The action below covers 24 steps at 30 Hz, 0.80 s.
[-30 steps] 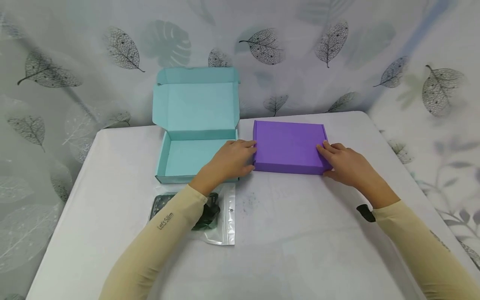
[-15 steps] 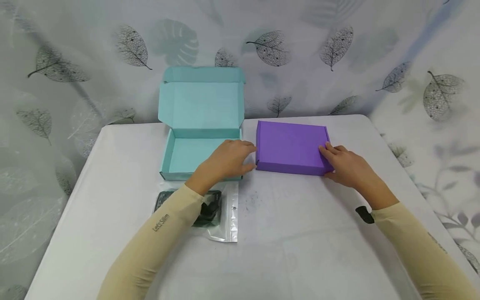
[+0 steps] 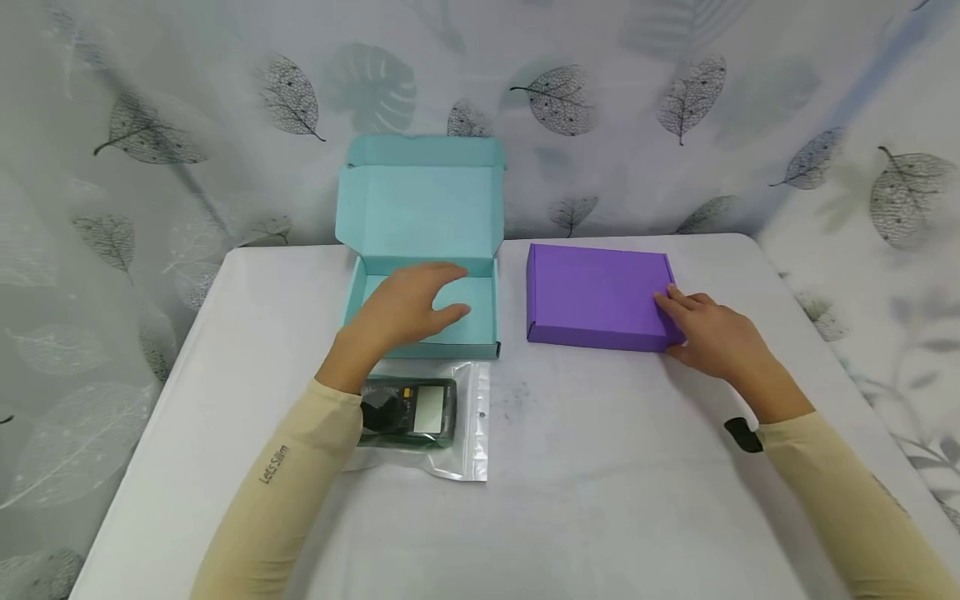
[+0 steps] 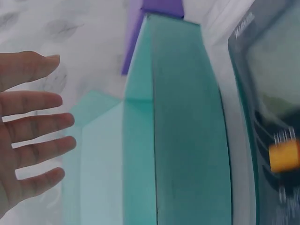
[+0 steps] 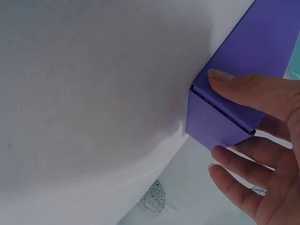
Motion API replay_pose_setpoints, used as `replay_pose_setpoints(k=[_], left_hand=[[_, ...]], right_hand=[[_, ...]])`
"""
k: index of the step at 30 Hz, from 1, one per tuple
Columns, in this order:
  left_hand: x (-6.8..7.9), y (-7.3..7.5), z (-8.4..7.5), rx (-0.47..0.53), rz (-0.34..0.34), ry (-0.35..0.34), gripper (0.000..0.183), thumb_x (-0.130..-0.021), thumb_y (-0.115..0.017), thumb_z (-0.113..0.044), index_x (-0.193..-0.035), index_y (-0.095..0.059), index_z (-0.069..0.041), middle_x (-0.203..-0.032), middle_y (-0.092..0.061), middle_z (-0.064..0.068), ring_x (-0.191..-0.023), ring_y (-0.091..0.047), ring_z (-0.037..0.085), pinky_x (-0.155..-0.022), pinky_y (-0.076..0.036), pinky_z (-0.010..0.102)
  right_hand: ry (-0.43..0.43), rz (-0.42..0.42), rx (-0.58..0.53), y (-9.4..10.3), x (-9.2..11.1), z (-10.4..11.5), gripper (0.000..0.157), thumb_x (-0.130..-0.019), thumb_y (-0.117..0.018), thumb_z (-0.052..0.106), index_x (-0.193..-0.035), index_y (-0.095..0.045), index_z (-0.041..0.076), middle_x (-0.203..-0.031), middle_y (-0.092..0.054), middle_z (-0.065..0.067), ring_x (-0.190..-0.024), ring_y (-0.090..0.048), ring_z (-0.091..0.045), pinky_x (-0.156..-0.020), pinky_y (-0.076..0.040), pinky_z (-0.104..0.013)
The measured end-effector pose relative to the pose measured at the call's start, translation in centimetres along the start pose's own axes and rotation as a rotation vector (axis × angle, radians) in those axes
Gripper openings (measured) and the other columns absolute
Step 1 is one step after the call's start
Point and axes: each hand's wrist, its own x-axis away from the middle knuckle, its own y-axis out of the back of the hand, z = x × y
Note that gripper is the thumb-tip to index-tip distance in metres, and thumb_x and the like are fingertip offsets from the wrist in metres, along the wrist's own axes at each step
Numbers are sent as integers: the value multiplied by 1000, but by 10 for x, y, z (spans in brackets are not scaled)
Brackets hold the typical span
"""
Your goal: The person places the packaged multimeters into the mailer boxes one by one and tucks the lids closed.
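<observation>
My left hand (image 3: pixel 397 308) is raised over the teal cardboard box (image 3: pixel 423 208), fingers spread and holding nothing. The box stands with its lid up, and no contents show in the part I can see. My right hand (image 3: pixel 718 340) grips the right front corner of the closed purple cardboard box (image 3: pixel 600 296). In the right wrist view its thumb presses the box's front face (image 5: pixel 234 101), and the other fingers lie around the short side. In front of the teal box lies a digital multimeter (image 3: pixel 429 410) inside a clear zip bag (image 3: pixel 472 421), partly hidden by my left forearm.
A white cloth (image 3: pixel 600 517) covers the table. Behind it hangs a leaf-print curtain (image 3: pixel 600 183), close to the raised teal lid. A narrow strip of cloth separates the two boxes.
My left hand has left the purple box's left side and moved left over the teal box, uncovering more of the multimeter. My right hand stays at the purple box's corner.
</observation>
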Motion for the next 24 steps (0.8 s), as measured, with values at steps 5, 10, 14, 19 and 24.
replay_pose_setpoints(k=[5, 10, 14, 19, 24], left_hand=[[24, 10, 16, 35, -47, 40, 56, -102, -69, -30, -149, -55, -4, -151, -54, 13, -142, -46, 31, -116, -35, 45], [43, 16, 25, 64, -104, 53, 56, -102, -69, -31, -149, -56, -4, -149, -56, 12, -141, -47, 31, -115, -36, 47], [58, 21, 24, 95, -207, 12, 51, -101, -70, -28, -145, -60, -3, -144, -61, 11, -136, -53, 29, -112, -40, 46], [78, 29, 22, 138, -334, -37, 46, -100, -72, -23, -140, -63, -1, -137, -66, 10, -130, -59, 27, -109, -43, 43], [100, 34, 32, 182, -423, -26, 43, -98, -74, -16, -137, -65, 1, -133, -68, 11, -123, -62, 28, -106, -45, 44]], right_hand=[[-1, 21, -16, -1, -6, -1, 87, -79, -89, 13, -150, -44, -9, -155, -39, -33, -134, -44, -51, -90, -48, -68], [9, 32, -15, 4, -2, 2, 87, -81, -87, 11, -150, -40, -12, -155, -35, -37, -136, -37, -55, -97, -41, -72], [44, -21, -17, 10, 0, 12, 91, -80, -87, 17, -152, -38, -11, -156, -33, -37, -138, -33, -55, -101, -36, -73], [96, -139, -76, 21, -9, 36, 89, -83, -86, 26, -152, -41, -9, -156, -38, -33, -136, -36, -56, -102, -36, -72], [64, -246, -236, 34, -22, 74, 72, -93, -76, 30, -153, -47, 2, -152, -47, -24, -135, -43, -49, -89, -43, -75]])
